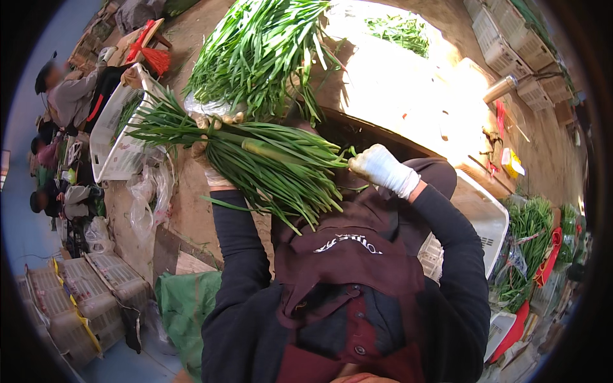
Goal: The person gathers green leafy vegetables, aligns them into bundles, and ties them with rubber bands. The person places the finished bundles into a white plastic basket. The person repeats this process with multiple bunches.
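Observation:
My left hand point(210, 143), in a soiled work glove, is closed round a bunch of long green leafy stalks, likely garlic chives point(282, 153). The bunch lies across in front of my lap, fanning out towards the right. At its right end my right hand point(383, 170), in a white glove, has its fingertips pinched on the tip of a thin green leaf. A large heap of the same greens point(254, 57) rests beyond my left hand, with clear plastic point(203, 105) at its lower edge.
A sunlit low table point(392, 91) bears a small pile of greens point(400, 31) and a metal cylinder point(500, 88). White plastic crates stand left point(101, 148) and right point(498, 225). More crates point(96, 292) are at lower left, near a green sack point(184, 306). Several people sit far left.

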Available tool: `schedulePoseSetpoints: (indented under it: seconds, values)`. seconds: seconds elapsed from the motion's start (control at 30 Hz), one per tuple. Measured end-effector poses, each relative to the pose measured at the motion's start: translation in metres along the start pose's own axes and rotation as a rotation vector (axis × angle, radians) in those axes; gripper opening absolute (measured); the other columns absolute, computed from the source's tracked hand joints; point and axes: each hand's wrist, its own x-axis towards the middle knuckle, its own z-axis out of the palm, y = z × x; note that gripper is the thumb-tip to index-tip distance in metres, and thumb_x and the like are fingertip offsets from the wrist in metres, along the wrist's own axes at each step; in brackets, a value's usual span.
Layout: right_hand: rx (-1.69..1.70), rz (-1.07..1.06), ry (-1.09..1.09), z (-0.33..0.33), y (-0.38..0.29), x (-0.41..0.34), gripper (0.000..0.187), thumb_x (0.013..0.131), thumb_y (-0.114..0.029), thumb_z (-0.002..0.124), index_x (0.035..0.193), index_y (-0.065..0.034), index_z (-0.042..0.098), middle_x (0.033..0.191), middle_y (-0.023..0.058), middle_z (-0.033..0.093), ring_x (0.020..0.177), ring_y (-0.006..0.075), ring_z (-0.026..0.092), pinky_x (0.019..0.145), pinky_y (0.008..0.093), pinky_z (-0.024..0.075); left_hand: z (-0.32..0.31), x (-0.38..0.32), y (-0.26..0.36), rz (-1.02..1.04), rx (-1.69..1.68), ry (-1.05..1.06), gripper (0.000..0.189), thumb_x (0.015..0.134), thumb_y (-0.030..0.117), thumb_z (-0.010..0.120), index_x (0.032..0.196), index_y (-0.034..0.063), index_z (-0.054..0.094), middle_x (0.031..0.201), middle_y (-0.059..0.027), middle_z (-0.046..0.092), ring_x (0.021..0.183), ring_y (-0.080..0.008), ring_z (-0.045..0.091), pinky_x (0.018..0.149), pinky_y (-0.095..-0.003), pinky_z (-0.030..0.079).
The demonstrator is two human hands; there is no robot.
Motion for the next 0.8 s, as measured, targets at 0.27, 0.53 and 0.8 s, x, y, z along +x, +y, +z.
schedulePoseSetpoints:
  seconds: [0.27, 0.53, 0.8]
  values:
    - [0.159, 0.014, 0.054, 0.003, 0.006, -0.008, 0.014, 0.081, -0.022, 0.062, 0.071, -0.0120, 0.062, 0.059, 0.0076, 0.061, 0.058, 0.0262, 0.065, 0.052, 0.0372, 0.0502, 0.012, 0.007, 0.002, -0.060, 0.012, 0.002, 0.015, 0.082, 0.010, 0.063, 0.093, 0.0094, 0.052, 0.092, -0.0083, 0.058, 0.090, -0.0185, 0.055, 0.094, -0.0388, 0.038]
    - [0.342, 0.088, 0.222, 0.048, 0.023, -0.029, 0.007, 0.079, -0.018, 0.061, 0.076, -0.0119, 0.063, 0.061, 0.0093, 0.061, 0.062, 0.0285, 0.064, 0.055, 0.0384, 0.0491, 0.003, 0.009, -0.002, -0.083, 0.063, -0.102, 0.010, 0.086, 0.009, 0.062, 0.090, 0.0108, 0.053, 0.079, -0.0010, 0.053, 0.085, -0.0175, 0.053, 0.103, -0.0419, 0.033]
    - [0.400, 0.293, 0.246, 0.023, 0.013, -0.031, 0.056, 0.076, -0.035, 0.074, 0.120, -0.0035, 0.059, 0.117, 0.0189, 0.060, 0.112, 0.0361, 0.055, 0.093, 0.0435, 0.0453, 0.005, 0.004, 0.000, -0.015, 0.001, -0.063, 0.014, 0.087, 0.010, 0.063, 0.091, 0.0113, 0.049, 0.076, 0.0014, 0.048, 0.078, -0.0143, 0.051, 0.096, -0.0386, 0.037]
